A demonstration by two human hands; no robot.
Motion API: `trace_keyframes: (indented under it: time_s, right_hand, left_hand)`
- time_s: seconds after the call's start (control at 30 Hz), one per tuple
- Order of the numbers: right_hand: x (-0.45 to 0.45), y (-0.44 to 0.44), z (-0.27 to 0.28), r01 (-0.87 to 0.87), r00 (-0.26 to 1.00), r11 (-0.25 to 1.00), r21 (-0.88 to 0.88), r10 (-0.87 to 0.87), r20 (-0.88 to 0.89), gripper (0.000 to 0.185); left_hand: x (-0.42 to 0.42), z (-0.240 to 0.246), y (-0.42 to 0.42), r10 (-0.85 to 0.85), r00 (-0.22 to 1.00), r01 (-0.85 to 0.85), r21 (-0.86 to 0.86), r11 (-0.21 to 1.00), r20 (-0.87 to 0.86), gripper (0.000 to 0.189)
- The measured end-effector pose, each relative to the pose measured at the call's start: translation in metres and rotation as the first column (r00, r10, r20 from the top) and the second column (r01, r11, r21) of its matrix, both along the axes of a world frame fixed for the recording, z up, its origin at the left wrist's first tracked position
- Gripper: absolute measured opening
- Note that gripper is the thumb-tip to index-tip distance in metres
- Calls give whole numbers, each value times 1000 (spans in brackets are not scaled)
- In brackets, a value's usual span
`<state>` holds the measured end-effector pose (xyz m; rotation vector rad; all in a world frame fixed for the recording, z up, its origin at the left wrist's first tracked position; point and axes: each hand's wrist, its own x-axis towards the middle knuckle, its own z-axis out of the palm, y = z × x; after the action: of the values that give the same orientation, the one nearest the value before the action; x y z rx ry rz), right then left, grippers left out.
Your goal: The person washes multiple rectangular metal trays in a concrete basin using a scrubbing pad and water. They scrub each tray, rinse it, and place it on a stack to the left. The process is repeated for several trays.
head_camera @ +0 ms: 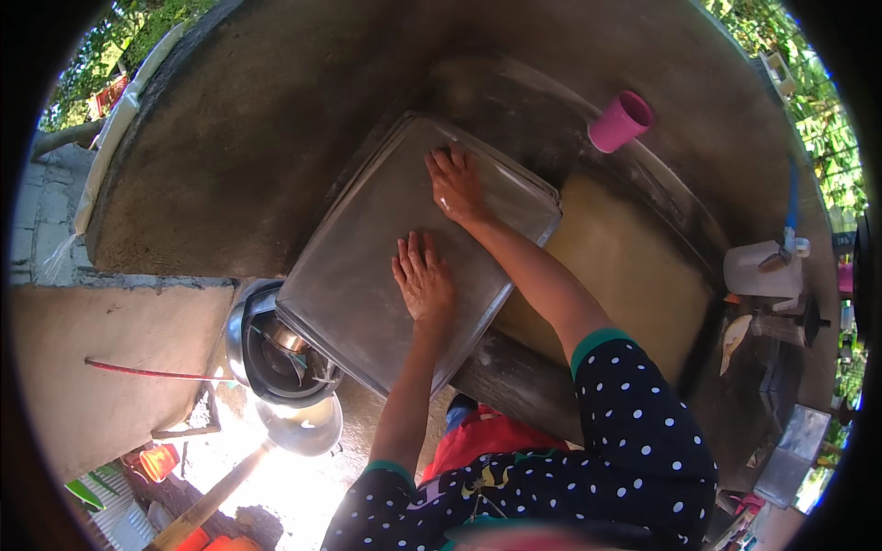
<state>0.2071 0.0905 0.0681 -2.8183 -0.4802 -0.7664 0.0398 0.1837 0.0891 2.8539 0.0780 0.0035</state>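
Before me lies a stack of metal baking trays (358,255), its upper surface flat and dull grey. My left hand (424,279) rests on the near half of that surface, palm down with the fingers spread. Farther up, toward the far edge, my right hand (456,180) touches the metal with its fingers somewhat bent. Whitish smears show on both hands. Neither hand is closed around anything. Right of the stack is a wide tan surface (620,255) bordered by dark edges.
A pink plastic cup (617,127) stands on the ledge. Toward the right are a translucent pitcher (758,268) and a brush with a blue handle (791,220). Metal pots (310,420) sit below the trays at left, near a wooden pole (213,492).
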Motion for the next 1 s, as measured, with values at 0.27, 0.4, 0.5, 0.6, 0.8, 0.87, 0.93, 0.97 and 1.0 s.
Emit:
trace_keyframes:
  time_s: [0.27, 0.4, 0.5, 0.6, 0.8, 0.87, 0.93, 0.97, 1.0]
  right_hand:
    - [-101, -88, 17, 395, 894, 918, -44, -395, -213, 40]
    - [-221, -226, -13, 594, 741, 800, -91, -587, -325, 31]
    - [-321, -309, -37, 832, 544, 533, 153, -728, -418, 23]
    - [-420, -361, -69, 947, 309, 229, 224, -837, -451, 24]
    - [-502, -410, -126, 974, 192, 219, -53, -929, -316, 25]
    - [-498, -417, -129, 941, 81, 163, -296, -959, -270, 26]
    - [-488, -420, -125, 928, 54, 149, -342, -961, -272, 31]
    - [-482, -420, -122, 924, 64, 169, -344, -953, -297, 34]
    - [-478, -421, -119, 945, 57, 138, -297, -963, -265, 34]
  left_hand:
    - [0, -14, 1, 5, 994, -9, 40, 999, 106, 50]
    - [3, 2, -5, 26, 998, -28, 40, 999, 52, 47]
    - [-3, 14, -37, -75, 949, 119, -128, 985, 307, 44]
    - [-36, 1, -116, -396, 913, 398, -439, 805, 102, 44]
    - [-80, -61, -198, -310, 926, 305, -57, 951, -217, 34]
    - [-75, -79, -204, -367, 832, 400, -9, 917, -417, 31]
    - [-72, -93, -206, -340, 788, 392, -7, 920, -513, 28]
    - [-72, -99, -206, -306, 825, 335, -24, 942, -476, 27]
    - [-72, -103, -206, -255, 859, 270, -31, 962, -444, 26]
